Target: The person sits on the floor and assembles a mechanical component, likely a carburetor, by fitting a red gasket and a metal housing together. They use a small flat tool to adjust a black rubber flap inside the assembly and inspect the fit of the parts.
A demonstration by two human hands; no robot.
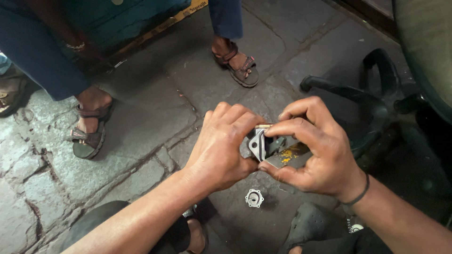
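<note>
From the head camera, the left hand (221, 150) and the right hand (318, 150) met above the stone floor (141, 127); both were clamped on a small grey metal part (270, 148) held between them, the left fingers curled over its near end, the right thumb and forefinger pinching its top and underside; yellow smears showed on the part's lower face; a small round metal fitting (254, 198) lay on the floor just below the hands; another person's sandalled feet (89, 134) stood well apart at the left; a black chair base (372, 101) sat at the right.
</note>
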